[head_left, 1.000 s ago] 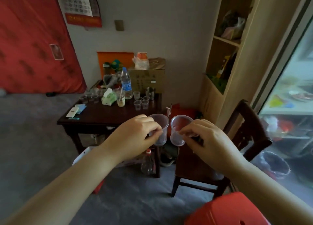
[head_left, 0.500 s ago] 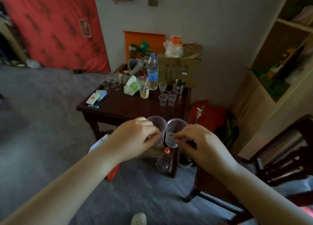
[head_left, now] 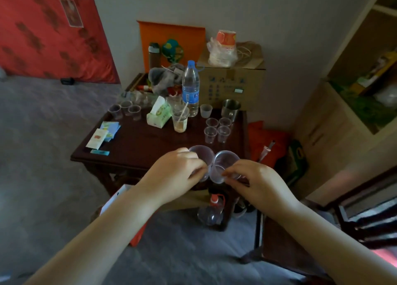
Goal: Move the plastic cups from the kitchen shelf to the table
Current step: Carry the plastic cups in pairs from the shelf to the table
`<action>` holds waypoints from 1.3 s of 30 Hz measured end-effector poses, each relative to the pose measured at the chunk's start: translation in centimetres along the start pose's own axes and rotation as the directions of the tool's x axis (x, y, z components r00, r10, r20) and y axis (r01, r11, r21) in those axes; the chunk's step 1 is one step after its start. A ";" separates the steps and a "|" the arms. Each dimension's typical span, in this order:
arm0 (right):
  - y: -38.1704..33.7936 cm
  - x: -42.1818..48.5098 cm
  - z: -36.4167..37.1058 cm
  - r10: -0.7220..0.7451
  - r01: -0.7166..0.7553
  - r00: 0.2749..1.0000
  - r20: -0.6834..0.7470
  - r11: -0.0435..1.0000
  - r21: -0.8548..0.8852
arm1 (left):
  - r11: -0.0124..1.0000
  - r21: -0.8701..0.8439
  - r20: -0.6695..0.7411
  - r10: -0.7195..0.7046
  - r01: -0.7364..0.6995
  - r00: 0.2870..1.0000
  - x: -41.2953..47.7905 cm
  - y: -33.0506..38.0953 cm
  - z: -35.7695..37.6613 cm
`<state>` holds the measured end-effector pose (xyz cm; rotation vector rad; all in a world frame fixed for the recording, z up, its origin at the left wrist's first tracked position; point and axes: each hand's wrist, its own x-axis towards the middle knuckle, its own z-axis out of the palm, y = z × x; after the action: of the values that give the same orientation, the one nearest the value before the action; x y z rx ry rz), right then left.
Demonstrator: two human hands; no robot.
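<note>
My left hand [head_left: 174, 177] grips one clear plastic cup [head_left: 203, 156] and my right hand [head_left: 255, 183] grips a second clear plastic cup [head_left: 223, 163]; the two cups touch side by side, tilted toward me, above the near right edge of the dark wooden table [head_left: 137, 149]. Several more clear cups [head_left: 217, 131] stand in a cluster on the table's right side, and three others [head_left: 126, 110] stand at its far left.
On the table are a water bottle [head_left: 190, 88], a tissue pack [head_left: 159, 115], a drink cup with a stick [head_left: 180, 120], a metal mug [head_left: 231, 109], cards [head_left: 103, 134] and a cardboard box [head_left: 233, 82]. A dark chair [head_left: 322, 237] is at right, a shelf unit [head_left: 354, 87] behind it.
The view has moved closer to the table and tipped down. Both hands, still holding their cups, now hover over the table's near right edge.
</note>
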<state>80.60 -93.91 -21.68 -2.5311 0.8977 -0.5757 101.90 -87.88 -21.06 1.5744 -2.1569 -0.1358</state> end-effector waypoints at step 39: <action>31.0 17.7 11.7 0.079 -0.056 0.914 0.399 0.996 -0.069 | 0.921 0.094 0.274 -0.390 0.379 0.879 20.2 -16.4 25.2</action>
<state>83.51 -125.19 -42.24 -2.5196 0.8490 0.0000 100.90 -116.79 -42.86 2.1047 -2.0269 -0.4825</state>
